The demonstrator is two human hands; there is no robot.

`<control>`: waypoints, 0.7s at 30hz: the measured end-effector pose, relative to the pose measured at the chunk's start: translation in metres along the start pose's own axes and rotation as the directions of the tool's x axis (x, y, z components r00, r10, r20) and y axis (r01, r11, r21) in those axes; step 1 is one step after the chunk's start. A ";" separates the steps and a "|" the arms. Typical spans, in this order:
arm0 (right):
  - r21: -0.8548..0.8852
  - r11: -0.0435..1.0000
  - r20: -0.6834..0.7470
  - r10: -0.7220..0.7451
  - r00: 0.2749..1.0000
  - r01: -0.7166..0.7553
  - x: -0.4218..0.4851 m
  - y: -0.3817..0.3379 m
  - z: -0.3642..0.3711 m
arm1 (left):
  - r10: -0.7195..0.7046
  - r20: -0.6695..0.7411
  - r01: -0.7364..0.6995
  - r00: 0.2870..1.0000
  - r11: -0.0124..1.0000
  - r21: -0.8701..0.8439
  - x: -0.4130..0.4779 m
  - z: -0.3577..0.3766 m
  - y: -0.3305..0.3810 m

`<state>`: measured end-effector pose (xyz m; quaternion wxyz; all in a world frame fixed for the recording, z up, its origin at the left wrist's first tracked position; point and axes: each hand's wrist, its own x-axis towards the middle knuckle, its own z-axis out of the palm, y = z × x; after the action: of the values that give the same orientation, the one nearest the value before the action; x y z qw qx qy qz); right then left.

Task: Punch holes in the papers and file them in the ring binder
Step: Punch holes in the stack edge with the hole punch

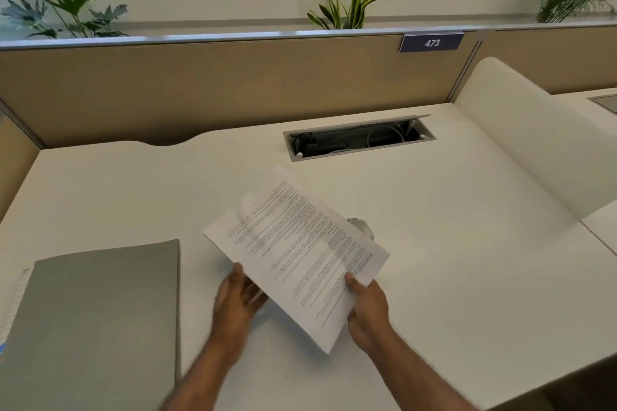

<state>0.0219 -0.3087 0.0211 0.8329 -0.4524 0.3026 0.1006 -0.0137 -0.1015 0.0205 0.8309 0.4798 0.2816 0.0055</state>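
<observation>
Papers: you hold the papers (297, 253) lifted over the middle of the bench (467, 210), printed side up, turned at a slant.
Right hand: your right hand (369, 307) pinches the near right edge of the papers, thumb on top, the other fingers hidden beneath.
Left hand: your left hand (238, 297) sits at the near left edge with fingers spread and blurred; whether it grips the papers or only steadies them, you cannot tell.
Punch: a small grey metal thing (360, 227) peeks out from behind the right edge of the papers, toward the bench's back; it looks like the punch, though most of it is hidden.
Binder: the grey binder (100, 327) lies shut and flat at the near left corner of the bench, well apart from the papers, with a lined sheet (16, 297) showing at its left side.
Key relation: the long axis of the papers runs from the far left down to the near right, and the punch lies just beyond your right hand, so that hand is the nearer one.
Stage: likely early; no holes show in the papers and the binder is not yet open.
Next move: probably square the stack, then feed one long edge into the punch.
</observation>
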 end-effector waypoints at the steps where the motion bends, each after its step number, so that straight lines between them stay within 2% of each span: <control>1: 0.013 1.000 -0.007 0.012 1.000 -0.012 -0.003 0.006 0.002 | 0.006 0.006 -0.006 1.000 0.999 -0.045 -0.006 0.013 -0.009; 3: 0.015 0.999 -0.018 0.029 0.999 -0.028 -0.007 0.017 0.003 | -0.015 -0.089 0.005 0.996 0.994 -0.108 -0.010 0.033 -0.022; 6: -0.008 1.000 -0.020 0.021 1.000 -0.021 -0.012 0.027 0.000 | -0.022 -0.222 0.015 0.975 0.999 -0.034 -0.007 0.044 -0.026; 11: -0.127 0.992 0.045 -0.002 0.999 0.008 -0.008 0.017 -0.018 | 0.022 -0.186 0.008 0.982 0.987 0.158 0.007 0.029 -0.017; 15: -0.300 0.954 0.067 0.043 0.997 -0.021 0.012 -0.013 -0.034 | -0.058 -0.095 0.083 0.994 0.954 0.288 0.025 0.010 -0.009; 18: -0.502 0.865 0.165 0.100 0.981 -0.004 0.024 -0.030 -0.036 | -0.077 -0.056 0.093 0.995 0.924 0.370 0.035 0.007 -0.005; 21: -0.691 0.711 0.223 0.036 0.974 0.132 0.035 -0.032 -0.028 | -0.080 -0.041 0.090 0.996 0.915 0.392 0.041 0.015 -0.006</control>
<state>0.0523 -0.3534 0.0113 0.6291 -0.7283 0.1355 0.2355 0.0264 -0.1050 0.0021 0.7136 0.6242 0.3075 -0.0816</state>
